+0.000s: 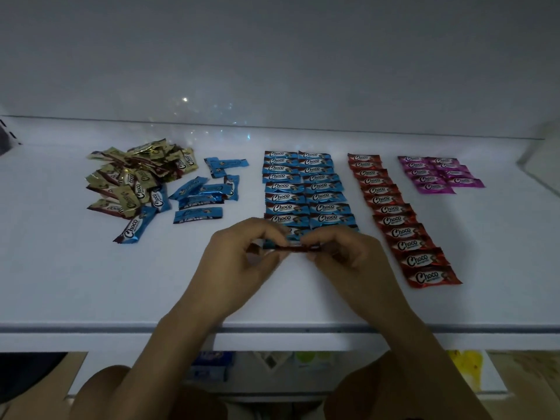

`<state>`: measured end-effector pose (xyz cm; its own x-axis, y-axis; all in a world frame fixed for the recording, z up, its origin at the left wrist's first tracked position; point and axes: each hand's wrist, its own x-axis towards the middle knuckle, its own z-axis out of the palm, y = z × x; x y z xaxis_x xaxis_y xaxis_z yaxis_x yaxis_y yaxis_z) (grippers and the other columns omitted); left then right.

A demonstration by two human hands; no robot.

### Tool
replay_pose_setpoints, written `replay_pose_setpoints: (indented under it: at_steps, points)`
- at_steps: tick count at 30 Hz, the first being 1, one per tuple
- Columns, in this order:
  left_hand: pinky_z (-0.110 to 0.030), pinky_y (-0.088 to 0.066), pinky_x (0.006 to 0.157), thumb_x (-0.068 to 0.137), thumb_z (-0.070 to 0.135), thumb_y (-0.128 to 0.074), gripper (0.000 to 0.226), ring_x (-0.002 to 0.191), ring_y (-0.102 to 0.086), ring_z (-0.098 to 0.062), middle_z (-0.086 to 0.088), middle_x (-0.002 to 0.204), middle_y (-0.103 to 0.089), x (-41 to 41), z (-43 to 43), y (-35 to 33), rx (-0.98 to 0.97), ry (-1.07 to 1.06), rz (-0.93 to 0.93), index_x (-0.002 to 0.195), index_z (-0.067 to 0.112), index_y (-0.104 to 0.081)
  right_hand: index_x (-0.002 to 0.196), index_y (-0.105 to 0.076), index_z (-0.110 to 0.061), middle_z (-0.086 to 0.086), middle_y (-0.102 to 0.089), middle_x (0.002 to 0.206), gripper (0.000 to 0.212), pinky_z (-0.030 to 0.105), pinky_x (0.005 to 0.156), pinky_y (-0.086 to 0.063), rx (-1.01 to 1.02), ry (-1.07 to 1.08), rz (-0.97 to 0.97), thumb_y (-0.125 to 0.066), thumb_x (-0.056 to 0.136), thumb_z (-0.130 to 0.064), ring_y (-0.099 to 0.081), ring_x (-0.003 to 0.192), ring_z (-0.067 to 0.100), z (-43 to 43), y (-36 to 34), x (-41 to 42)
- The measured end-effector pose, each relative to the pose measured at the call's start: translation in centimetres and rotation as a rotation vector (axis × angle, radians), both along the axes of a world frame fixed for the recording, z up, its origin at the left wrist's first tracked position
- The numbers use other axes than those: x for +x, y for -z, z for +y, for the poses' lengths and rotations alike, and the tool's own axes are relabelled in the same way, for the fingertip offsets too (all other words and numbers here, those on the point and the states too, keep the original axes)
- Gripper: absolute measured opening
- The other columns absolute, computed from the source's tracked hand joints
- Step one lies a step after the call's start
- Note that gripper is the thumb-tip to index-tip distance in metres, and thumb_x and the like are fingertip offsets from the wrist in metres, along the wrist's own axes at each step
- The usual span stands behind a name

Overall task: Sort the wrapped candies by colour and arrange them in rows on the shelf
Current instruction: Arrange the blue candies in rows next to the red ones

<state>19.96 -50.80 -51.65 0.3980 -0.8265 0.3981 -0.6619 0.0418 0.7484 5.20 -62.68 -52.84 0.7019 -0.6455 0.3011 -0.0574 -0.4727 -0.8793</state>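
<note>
Both hands [298,253] pinching one blue candy [283,247], long axis left-right, level.

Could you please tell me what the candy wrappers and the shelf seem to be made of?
Wrappers: thin plastic film, probably metallised, glossy; they crinkle, have flat sealed ends and catch glints. The gold ones look most foil-like. Shelf: hard, smooth, white with a soft sheen, perhaps painted metal or laminate; the look cannot settle which.

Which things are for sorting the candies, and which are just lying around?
For the job: gold pile, loose blue candies, blue rows, red row, purple rows, held candy.
Lying about: blue packet, yellow item underneath.
</note>
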Motion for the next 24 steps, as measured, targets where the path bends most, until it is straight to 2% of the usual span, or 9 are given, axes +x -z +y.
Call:
replay_pose_setpoints:
  at_steps: [3, 5, 8, 10, 13, 15, 18, 21, 24]
  points:
    - [-0.003, -0.041, 0.087, 0.080, 0.006, -0.073, 0.033, 0.102, -0.052, 0.002, 0.017, 0.109, -0.060, 0.4, 0.7, 0.8, 0.121, -0.022, -0.193, 0.107, 0.024, -0.067, 0.091, -0.063, -0.030, -0.003, -0.064, 0.097, 0.031, 0.012, 0.074, -0.049, -0.199, 0.047, 0.082, -0.059, 0.085, 0.000, -0.060, 0.085, 0.007, 0.3, 0.4, 0.2]
    - [0.004, -0.031, 0.086, 0.081, 0.009, -0.072, 0.041, 0.102, -0.044, 0.006, 0.022, 0.109, -0.051, 0.3, 0.8, 0.6, 0.164, -0.035, -0.171, 0.117, 0.025, -0.063, 0.092, -0.063, -0.023, -0.005, -0.061, 0.097, 0.023, 0.009, 0.076, -0.047, -0.246, 0.072, 0.070, -0.055, 0.085, -0.003, -0.058, 0.089, 0.001, 0.6, 0.4, 0.2]
    - [0.006, -0.026, 0.085, 0.080, 0.011, -0.073, 0.044, 0.102, -0.041, 0.006, 0.023, 0.109, -0.048, 0.1, 0.8, 0.3, 0.169, -0.054, -0.141, 0.120, 0.025, -0.061, 0.092, -0.059, -0.024, -0.010, -0.057, 0.088, 0.025, 0.004, 0.069, -0.043, -0.208, 0.126, 0.084, -0.062, 0.084, -0.001, -0.055, 0.080, 0.001, 0.9, 0.3, 0.2]
    - [0.002, -0.027, 0.086, 0.079, 0.016, -0.075, 0.044, 0.103, -0.042, 0.000, 0.019, 0.109, -0.049, 0.0, 0.7, 0.2, 0.162, -0.089, -0.179, 0.120, 0.024, -0.062, 0.094, -0.061, -0.024, -0.009, -0.055, 0.089, 0.018, 0.006, 0.068, -0.040, -0.231, 0.154, 0.143, -0.070, 0.082, -0.016, -0.051, 0.078, 0.001, 1.0, 0.2, 0.3]
    - [-0.007, -0.032, 0.077, 0.078, 0.024, -0.077, 0.042, 0.096, -0.045, -0.010, 0.013, 0.101, -0.049, 0.1, 0.6, 1.0, 0.158, -0.186, -0.295, 0.119, 0.021, -0.066, 0.099, -0.068, -0.020, -0.006, -0.056, 0.098, 0.036, 0.013, 0.077, -0.038, -0.397, 0.198, 0.310, -0.072, 0.076, -0.046, -0.049, 0.089, 0.005, 1.2, 0.6, 0.9]
    - [-0.010, -0.031, 0.071, 0.079, 0.032, -0.077, 0.039, 0.089, -0.047, -0.013, 0.011, 0.094, -0.051, 0.3, 0.6, 1.3, 0.125, -0.231, -0.335, 0.115, 0.020, -0.069, 0.094, -0.067, -0.023, -0.007, -0.056, 0.096, 0.038, 0.021, 0.076, -0.043, -0.438, 0.182, 0.301, -0.067, 0.071, -0.052, -0.052, 0.090, 0.009, 1.1, 0.7, 1.1]
    - [-0.014, -0.032, 0.069, 0.082, 0.054, -0.061, 0.046, 0.090, -0.046, -0.013, 0.008, 0.096, -0.056, 0.6, 0.5, 1.3, 0.103, -0.180, -0.362, 0.116, 0.023, -0.069, 0.084, -0.052, -0.035, -0.015, -0.057, 0.089, 0.021, 0.016, 0.073, -0.045, -0.301, 0.066, 0.253, -0.070, 0.075, -0.041, -0.054, 0.084, 0.003, 1.2, -0.3, 0.8]
    - [-0.027, -0.039, 0.065, 0.085, 0.048, -0.051, 0.040, 0.084, -0.049, -0.014, 0.003, 0.092, -0.059, 0.6, 0.4, 1.3, 0.066, -0.069, -0.462, 0.108, 0.025, -0.073, 0.079, -0.050, -0.038, -0.018, -0.060, 0.081, 0.032, 0.007, 0.071, -0.042, -0.168, -0.016, 0.190, -0.073, 0.080, -0.016, -0.057, 0.081, -0.001, 1.5, -0.8, 0.5]
    - [-0.026, -0.044, 0.055, 0.089, 0.045, -0.049, 0.033, 0.073, -0.053, -0.007, 0.005, 0.087, -0.062, 0.2, 0.6, 0.9, 0.033, -0.034, -0.375, 0.103, 0.024, -0.069, 0.087, -0.057, -0.035, -0.016, -0.063, 0.082, 0.029, 0.008, 0.069, -0.044, -0.069, 0.009, 0.007, -0.074, 0.080, -0.012, -0.059, 0.080, 0.001, 1.6, -1.1, 0.5]
